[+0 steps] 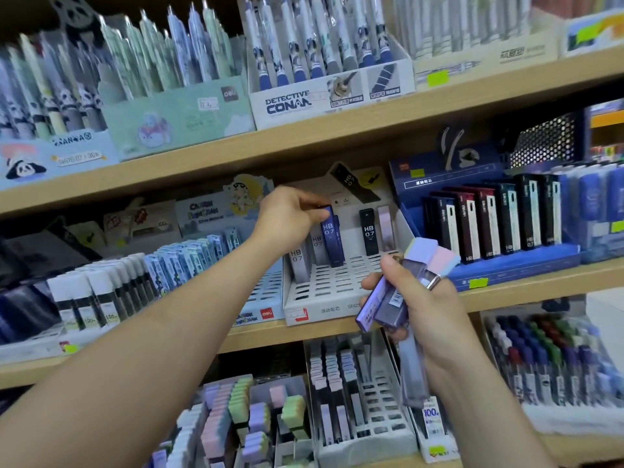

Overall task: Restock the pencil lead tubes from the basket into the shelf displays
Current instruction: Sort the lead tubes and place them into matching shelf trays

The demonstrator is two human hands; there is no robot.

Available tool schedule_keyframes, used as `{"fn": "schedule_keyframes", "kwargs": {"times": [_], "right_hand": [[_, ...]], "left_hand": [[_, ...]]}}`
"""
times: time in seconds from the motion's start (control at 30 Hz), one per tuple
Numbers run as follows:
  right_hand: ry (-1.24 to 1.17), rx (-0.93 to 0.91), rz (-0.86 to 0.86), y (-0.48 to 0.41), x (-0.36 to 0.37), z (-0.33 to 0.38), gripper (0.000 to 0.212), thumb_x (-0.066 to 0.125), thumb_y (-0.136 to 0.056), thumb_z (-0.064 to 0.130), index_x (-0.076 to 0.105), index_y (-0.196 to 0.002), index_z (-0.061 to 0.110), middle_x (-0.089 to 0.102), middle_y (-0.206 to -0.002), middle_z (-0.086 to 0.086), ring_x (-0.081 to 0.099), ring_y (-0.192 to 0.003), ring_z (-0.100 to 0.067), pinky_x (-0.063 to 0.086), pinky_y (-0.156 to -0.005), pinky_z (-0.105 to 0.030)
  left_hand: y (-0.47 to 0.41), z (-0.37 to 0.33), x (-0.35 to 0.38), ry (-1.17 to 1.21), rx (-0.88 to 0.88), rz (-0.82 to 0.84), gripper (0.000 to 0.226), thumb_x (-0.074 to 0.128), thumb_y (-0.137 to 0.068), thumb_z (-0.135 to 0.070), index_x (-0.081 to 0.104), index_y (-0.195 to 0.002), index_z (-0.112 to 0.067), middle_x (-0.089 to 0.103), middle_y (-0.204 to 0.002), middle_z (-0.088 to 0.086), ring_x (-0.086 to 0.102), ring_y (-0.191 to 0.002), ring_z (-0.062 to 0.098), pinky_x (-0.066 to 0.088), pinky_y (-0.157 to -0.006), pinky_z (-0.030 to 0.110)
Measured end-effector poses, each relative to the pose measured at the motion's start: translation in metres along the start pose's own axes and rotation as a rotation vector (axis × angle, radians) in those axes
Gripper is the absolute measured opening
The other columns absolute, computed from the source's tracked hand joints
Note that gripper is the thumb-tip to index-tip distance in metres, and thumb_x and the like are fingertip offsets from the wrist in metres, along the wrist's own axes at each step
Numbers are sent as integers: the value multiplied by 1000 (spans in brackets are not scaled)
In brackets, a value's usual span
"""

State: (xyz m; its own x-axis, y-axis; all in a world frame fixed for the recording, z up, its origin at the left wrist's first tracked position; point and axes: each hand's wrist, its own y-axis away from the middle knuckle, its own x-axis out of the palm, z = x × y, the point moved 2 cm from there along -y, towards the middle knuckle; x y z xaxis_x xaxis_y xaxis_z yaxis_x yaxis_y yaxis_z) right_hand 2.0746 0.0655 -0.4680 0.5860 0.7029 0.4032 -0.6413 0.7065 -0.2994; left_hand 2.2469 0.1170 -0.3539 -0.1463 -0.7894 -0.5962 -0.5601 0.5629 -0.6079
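Few slots of the white display tray (337, 285) on the middle shelf (270, 334) are filled. Two pale tubes (299, 261), a black tube (368, 236) and a pinkish one stand in its back rows, and most holes in front are bare. The left grip (290, 214) pinches the top of a dark blue lead tube (332, 239), upright and apparently seated in a slot beside the pale ones. The right grip (418, 309) is clamped on a bundle of purple tubes (388, 302), held just before the tray. The basket is out of view. I judge the restocking to be at an early stage: this tube is nearly placed, while the handful and many slots remain.
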Motion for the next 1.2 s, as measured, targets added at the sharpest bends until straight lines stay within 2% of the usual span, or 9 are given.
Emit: {"fn": "schedule_keyframes", "kwargs": {"times": [0.17,0.33,0.5,0.6,0.7,0.9,1.0,1.1,1.2], "right_hand": [[-12,-6,-11,1,-1,3,22,63,-90,31,62,-85,10,72,-74,-7,61,-57,-19,32,-36,-19],[-3,-8,-15,1,0,3,24,64,-89,33,65,-82,9,73,-75,-9,61,-57,-21,32,-36,-19],[5,-9,1,3,-1,4,24,63,-89,33,68,-71,17,74,-74,-6,65,-60,-19,32,-36,-19],[0,-10,26,4,0,6,16,64,-85,34,67,-86,19,73,-74,-3,68,-60,-16,32,-36,-19],[5,-17,48,4,0,7,26,63,-80,37,64,-99,19,71,-73,-2,68,-60,-16,32,-36,-19],[-26,-12,84,5,6,5,8,59,-93,25,56,-90,18,68,-69,-4,64,-53,-17,29,-36,-16],[-42,-25,66,7,14,5,10,61,-92,27,57,-89,20,68,-69,-3,64,-61,-23,32,-37,-17],[-31,-47,64,11,25,4,11,64,-92,26,59,-83,20,65,-62,1,62,-56,-16,38,-40,-21],[21,-49,116,16,41,2,16,64,-92,25,58,-80,17,58,-54,2,51,-43,-9,34,-37,-17]], "left_hand": [[-4,-1,2,23,-23,35,24,74,-84,-21,73,-108,-21,71,-108,-2,62,-101,11,49,-97,29],[-9,-3,1,-114,3,105,22,68,-89,-22,72,-111,-21,67,-107,-7,53,-97,5,38,-85,17],[-11,-5,9,-233,26,152,19,65,-91,-22,74,-108,-21,69,-112,-7,58,-106,9,38,-87,17],[-14,-9,12,-340,50,141,18,66,-91,-24,74,-107,-24,69,-113,-7,59,-107,10,38,-84,18],[-15,-10,12,-455,128,103,18,67,-90,-20,74,-105,-24,70,-111,-5,61,-103,14,44,-85,22],[6,-17,1,-587,292,23,23,56,-94,-30,71,-112,-26,70,-113,-5,60,-107,20,49,-92,36],[57,-30,-16,-338,305,-46,24,50,-96,-37,72,-98,-26,71,-91,-7,63,-88,14,51,-81,36],[125,-33,-25,-73,190,224,28,52,-90,-56,66,-98,-33,69,-74,-6,65,-71,10,54,-69,40],[160,-18,-28,256,-7,334,31,70,-85,-33,59,-113,-38,73,-73,4,64,-59,13,56,-60,32]]}}
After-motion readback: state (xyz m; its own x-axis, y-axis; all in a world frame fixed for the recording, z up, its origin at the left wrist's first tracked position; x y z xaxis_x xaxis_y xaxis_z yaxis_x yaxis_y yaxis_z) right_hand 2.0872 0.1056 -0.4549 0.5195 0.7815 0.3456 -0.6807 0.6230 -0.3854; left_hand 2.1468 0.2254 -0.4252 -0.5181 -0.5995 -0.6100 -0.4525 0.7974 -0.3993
